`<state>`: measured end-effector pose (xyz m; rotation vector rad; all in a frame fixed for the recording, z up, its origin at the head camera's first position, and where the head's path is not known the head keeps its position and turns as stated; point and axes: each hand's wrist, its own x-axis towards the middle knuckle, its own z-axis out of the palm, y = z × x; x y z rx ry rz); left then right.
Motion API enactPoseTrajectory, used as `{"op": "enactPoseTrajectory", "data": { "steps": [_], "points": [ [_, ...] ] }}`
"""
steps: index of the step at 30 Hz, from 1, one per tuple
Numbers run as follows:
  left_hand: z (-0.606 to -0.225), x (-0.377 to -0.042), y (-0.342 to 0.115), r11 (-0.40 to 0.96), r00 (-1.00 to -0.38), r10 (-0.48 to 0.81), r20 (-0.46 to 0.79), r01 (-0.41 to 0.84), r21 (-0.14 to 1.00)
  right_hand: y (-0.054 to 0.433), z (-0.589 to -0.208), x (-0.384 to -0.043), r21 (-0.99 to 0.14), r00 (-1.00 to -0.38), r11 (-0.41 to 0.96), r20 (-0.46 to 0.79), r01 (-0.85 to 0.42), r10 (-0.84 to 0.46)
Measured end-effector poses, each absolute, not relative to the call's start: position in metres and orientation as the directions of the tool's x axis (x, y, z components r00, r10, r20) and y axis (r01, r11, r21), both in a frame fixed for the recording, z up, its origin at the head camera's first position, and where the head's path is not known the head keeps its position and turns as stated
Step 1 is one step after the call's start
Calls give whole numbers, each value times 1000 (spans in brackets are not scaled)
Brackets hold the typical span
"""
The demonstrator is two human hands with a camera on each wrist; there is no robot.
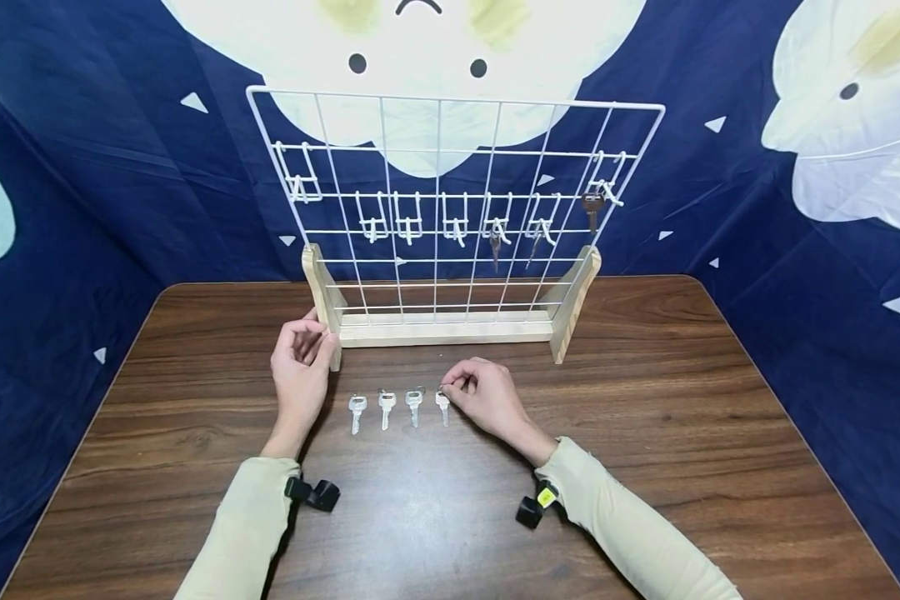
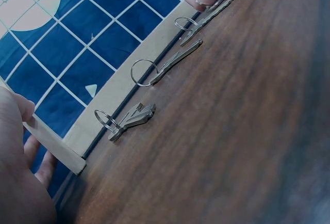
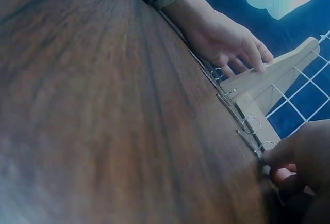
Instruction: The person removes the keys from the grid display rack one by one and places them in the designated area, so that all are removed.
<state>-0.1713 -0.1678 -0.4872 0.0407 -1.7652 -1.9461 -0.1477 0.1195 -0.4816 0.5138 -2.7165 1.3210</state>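
My right hand (image 1: 487, 395) pinches the ring end of the rightmost key (image 1: 442, 407) in a row on the table. To its left lie more silver keys, each with a ring: one key (image 1: 414, 408) close by, another key (image 1: 386, 410), and the leftmost key (image 1: 357, 413). With thumb in front and fingers behind, my left hand (image 1: 301, 375) holds the left wooden leg (image 1: 320, 296) of a white wire grid rack (image 1: 437, 260). In the left wrist view, the nearest key (image 2: 135, 121) lies close to the rack's base.
White hooks hang on the grid, among them an unladen hook (image 1: 373, 227) at the left. Towards the right, one key (image 1: 496, 248), a second key (image 1: 534, 247) and a dark key (image 1: 592, 208) hang from hooks. The brown table (image 1: 682, 467) meets a blue cloth (image 1: 120, 208).
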Motion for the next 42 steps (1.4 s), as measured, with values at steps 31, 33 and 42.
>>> {"op": "enactPoseTrajectory", "data": {
  "steps": [31,33,42],
  "points": [
    [-487,-170,-169,-25,-870,-383,311,347,938,120,-486,-151,-741,-929,564,248,-366,-276],
    [-487,-170,-169,-26,-870,-382,312,348,937,121,-490,-153,-748,-920,539,280,-388,-274],
    [-489,-171,-168,-28,-870,-381,313,350,936,121,-491,-152,-793,-939,505,263,-341,-220]
  ]
}}
